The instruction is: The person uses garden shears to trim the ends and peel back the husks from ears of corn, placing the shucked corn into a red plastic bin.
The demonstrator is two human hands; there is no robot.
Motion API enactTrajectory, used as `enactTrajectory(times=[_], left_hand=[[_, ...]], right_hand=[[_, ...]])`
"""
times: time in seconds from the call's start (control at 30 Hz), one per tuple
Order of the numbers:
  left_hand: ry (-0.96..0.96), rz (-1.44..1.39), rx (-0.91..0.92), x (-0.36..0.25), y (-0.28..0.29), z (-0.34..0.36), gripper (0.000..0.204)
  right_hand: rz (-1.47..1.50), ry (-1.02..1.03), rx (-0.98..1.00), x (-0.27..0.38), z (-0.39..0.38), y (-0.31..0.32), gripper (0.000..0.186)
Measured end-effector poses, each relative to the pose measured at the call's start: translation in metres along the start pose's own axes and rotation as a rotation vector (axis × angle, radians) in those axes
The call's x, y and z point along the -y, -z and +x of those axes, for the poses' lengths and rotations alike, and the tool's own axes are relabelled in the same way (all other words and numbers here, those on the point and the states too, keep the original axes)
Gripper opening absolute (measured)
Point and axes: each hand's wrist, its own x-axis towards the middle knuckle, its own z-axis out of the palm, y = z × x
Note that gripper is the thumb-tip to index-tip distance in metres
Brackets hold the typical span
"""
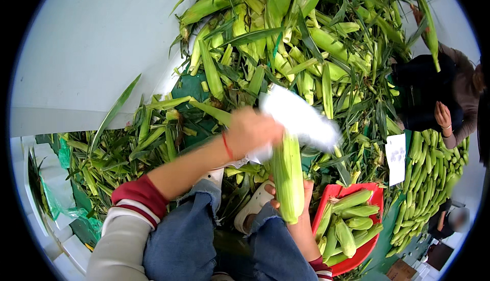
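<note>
Corn ear: is standing on a slant between the two hands, just above the right knee; green husk is covering it (288,179).
Right grip: right hand (307,194) is wrapping around the ear's lower part, partly hidden behind it.
Left grip: left hand (251,134) is curling at the ear's top end, against a white item (296,112); blur, can't tell whether it is holding ear, item or both.
Room near ear: lower end is hanging over the jeans (178,240), near the tray's left edge but apart; husk litter (153,133) is crowding the left side.
Far edge: big corn pile (326,38) is blocking the space ahead; pale panel (97,46) is bounding the upper left.
Open strip: green floor (388,245) is showing between tray and corn rows.
Red tray: is sitting just right of the right hand (353,266); several husked-over ears (345,237) are lying inside, some poking up to the rim.
White sheet: is lying beyond the tray, beside the rows (395,159).
Corn rows: are spreading along the right (429,173).
Co-worker: is sitting at far right (462,76).
</note>
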Motion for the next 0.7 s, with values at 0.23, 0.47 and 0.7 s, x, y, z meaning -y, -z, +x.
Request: enactTrajectory(times=[0.23,0.47,0.7], left_hand=[[0.63,0.016,-0.281,0.035,0.039,0.008,0.009],[0.612,-0.111,-0.221,0.006,0.04,0.011,0.007],[0.51,0.086,-0.068,0.026,0.061,-0.042,0.005]], right_hand=[[-0.131,-0.03,0.027,-0.009,0.001,-0.02,0.059],[0.12,0.021,0.297,-0.004,0.007,-0.014,0.043],[-0.29,0.544,-0.215,0.047,-0.015,0.007,0.071]])
